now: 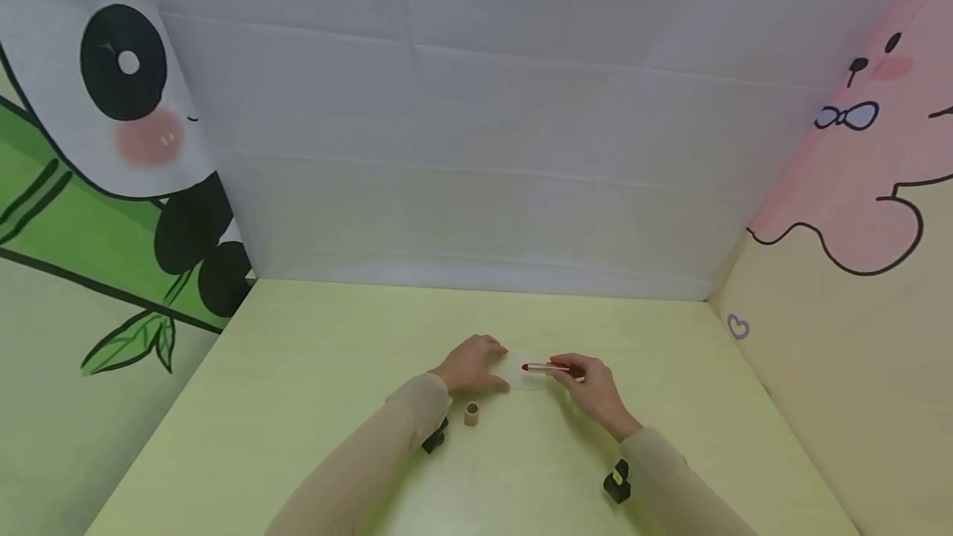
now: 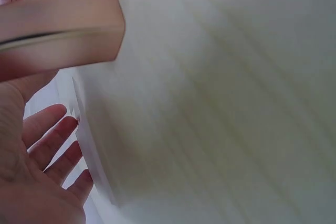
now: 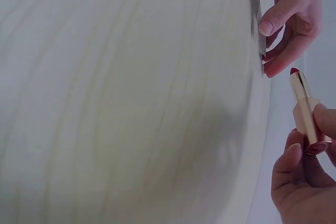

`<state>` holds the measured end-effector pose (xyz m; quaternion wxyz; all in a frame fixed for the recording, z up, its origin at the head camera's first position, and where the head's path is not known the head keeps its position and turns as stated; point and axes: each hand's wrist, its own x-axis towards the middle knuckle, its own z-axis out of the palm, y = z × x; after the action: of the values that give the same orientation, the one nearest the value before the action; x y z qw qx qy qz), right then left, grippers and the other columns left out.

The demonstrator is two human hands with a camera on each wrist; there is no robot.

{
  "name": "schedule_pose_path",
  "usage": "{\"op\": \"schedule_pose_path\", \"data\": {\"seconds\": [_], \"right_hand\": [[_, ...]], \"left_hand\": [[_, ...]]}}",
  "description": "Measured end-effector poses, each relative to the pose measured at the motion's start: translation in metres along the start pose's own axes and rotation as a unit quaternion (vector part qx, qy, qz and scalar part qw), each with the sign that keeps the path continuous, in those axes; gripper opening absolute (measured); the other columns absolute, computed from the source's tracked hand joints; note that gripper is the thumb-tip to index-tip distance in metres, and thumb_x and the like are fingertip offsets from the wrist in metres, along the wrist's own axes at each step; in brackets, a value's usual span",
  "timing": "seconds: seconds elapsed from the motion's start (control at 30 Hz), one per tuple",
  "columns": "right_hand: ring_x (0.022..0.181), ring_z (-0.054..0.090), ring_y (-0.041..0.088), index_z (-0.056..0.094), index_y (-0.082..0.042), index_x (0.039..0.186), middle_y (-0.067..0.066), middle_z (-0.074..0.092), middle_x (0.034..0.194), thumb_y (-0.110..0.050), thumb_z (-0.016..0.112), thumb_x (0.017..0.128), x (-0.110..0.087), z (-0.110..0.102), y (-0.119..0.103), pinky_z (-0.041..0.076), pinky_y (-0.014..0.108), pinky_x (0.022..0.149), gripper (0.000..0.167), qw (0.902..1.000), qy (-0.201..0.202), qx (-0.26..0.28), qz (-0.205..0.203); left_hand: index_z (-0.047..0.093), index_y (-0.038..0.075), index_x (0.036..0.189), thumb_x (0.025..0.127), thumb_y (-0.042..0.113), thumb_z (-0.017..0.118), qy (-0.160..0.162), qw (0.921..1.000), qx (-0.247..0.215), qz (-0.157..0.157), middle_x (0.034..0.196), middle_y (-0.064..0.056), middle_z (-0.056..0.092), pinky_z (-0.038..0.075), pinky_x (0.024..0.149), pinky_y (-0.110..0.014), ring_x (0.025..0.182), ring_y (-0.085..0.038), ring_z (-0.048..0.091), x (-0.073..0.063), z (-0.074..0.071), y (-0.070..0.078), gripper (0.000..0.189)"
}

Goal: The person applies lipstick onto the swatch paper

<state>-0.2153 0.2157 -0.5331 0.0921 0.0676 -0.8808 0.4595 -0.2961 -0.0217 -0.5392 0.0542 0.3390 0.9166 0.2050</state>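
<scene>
My right hand [image 1: 593, 394] pinches an uncapped lipstick [image 3: 305, 109] between thumb and fingers. Its red tip points left, over a small white sheet of paper [image 1: 515, 370] on the table. On the sheet's left side rests my left hand [image 1: 472, 364], thumb and fingers spread and touching the paper. The lipstick's cap [image 1: 471, 415] stands upright on the table, just in front of the left hand. That rose-gold cap [image 2: 68, 17] looms large in the left wrist view, hiding part of the hand. Whether the tip touches the paper I cannot tell.
The pale yellow table [image 1: 335, 337] runs back to a white cloth wall [image 1: 476, 213]. A panda-printed panel [image 1: 119, 139] stands at the left, and a pink and cream panel [image 1: 856, 271] at the right. Dark wrist cameras [image 1: 617, 482] hang under both sleeves.
</scene>
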Motion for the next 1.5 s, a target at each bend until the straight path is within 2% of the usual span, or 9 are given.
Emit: {"op": "schedule_pose_path", "data": {"seconds": [0.2,0.57,0.97,1.33,1.5], "right_hand": [[0.079,0.062,0.014,0.071,-0.003,0.108,0.002,0.069,0.096,-0.014,0.073,0.085,0.001,0.003,0.0,0.049,0.028,0.066,0.025,1.0,0.008,-0.001,0.001],[0.079,0.062,0.013,0.071,-0.002,0.109,0.002,0.069,0.097,-0.011,0.073,0.085,0.005,0.008,0.002,0.051,0.029,0.069,0.025,0.9999,0.007,-0.007,-0.004],[0.08,0.064,0.015,0.071,-0.001,0.109,0.006,0.069,0.098,-0.009,0.073,0.085,0.01,0.016,0.005,0.052,0.031,0.071,0.025,0.9991,0.02,-0.034,-0.017],[0.078,0.062,0.014,0.071,-0.001,0.108,0.006,0.069,0.098,-0.008,0.073,0.085,0.012,0.019,0.005,0.051,0.031,0.069,0.024,0.9989,0.017,-0.041,-0.015],[0.078,0.062,0.014,0.071,-0.001,0.108,0.005,0.069,0.097,-0.007,0.073,0.085,0.014,0.021,0.006,0.051,0.031,0.069,0.024,0.9982,0.021,-0.052,-0.022]], "left_hand": [[0.063,0.006,0.124,0.074,0.042,0.081,-0.003,1.0,0.006,0.003,0.124,-0.009,0.056,0.037,0.099,-0.036,0.116,-0.026,0.048,-0.001,-0.002,0.003,0.064],[0.065,0.008,0.122,0.077,0.041,0.079,-0.01,0.9992,0.038,0.006,0.124,-0.005,0.055,0.038,0.099,-0.032,0.116,-0.023,0.048,0.002,0.005,0.0,0.057],[0.066,0.006,0.122,0.078,0.042,0.078,-0.006,0.9983,0.05,0.028,0.123,-0.006,0.056,0.037,0.1,-0.033,0.117,-0.024,0.048,0.002,0.005,-0.003,0.057],[0.063,0.006,0.126,0.08,0.042,0.076,-0.019,0.9983,0.052,0.017,0.127,-0.005,0.054,0.036,0.1,-0.033,0.12,-0.023,0.045,0.002,0.004,0.0,0.059],[0.063,0.006,0.125,0.08,0.042,0.076,-0.019,0.9979,0.058,0.023,0.127,-0.006,0.054,0.036,0.1,-0.034,0.119,-0.024,0.046,0.001,0.002,0.001,0.059]]}}
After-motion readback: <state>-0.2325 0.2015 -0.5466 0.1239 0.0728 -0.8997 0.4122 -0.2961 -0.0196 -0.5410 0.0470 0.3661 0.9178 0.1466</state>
